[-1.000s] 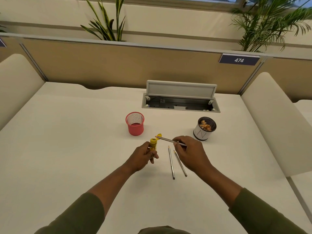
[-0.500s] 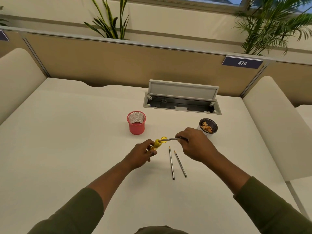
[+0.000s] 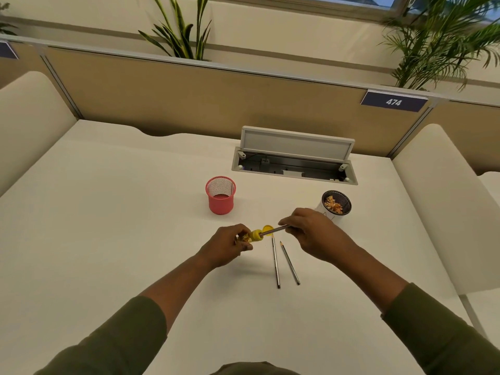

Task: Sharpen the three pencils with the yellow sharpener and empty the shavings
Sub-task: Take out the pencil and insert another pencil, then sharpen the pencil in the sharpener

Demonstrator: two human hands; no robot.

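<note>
Far to your left, the white desk (image 3: 94,239) runs up to a tan partition (image 3: 189,101), with a cream side screen (image 3: 29,115) at that edge. Moving in, a pink mesh cup (image 3: 220,195) stands upright on the desk, well apart from your hands and beyond them.

Your left hand (image 3: 226,246) comes next, above the desk in front of the pink cup. Its fingers are curled around the yellow sharpener (image 3: 253,236), gripping the body so the opening faces right; shavings show inside the part your fingers cover. A small round yellow cap (image 3: 267,229) sits just beyond the sharpener's mouth; you cannot tell from here whether it is attached or lying on the desk.

1 pencil (image 3: 274,230) runs from the sharpener's opening rightward into your right hand (image 3: 313,234), whose fingertips are pressed together, pinching the shaft near its far end. The pencil is nearly level, tilted slightly up to the right.

Just below that, 2 more pencils (image 3: 276,263) lie flat on the desk, close together but not touching, points away from you.

Right of your right hand, and partly hidden by it, a white-and-black mesh cup (image 3: 336,204) holds shavings. Behind it the cable hatch (image 3: 295,163) in the desk stands open, and a sign reading 474 (image 3: 393,102) sits on the partition.
</note>
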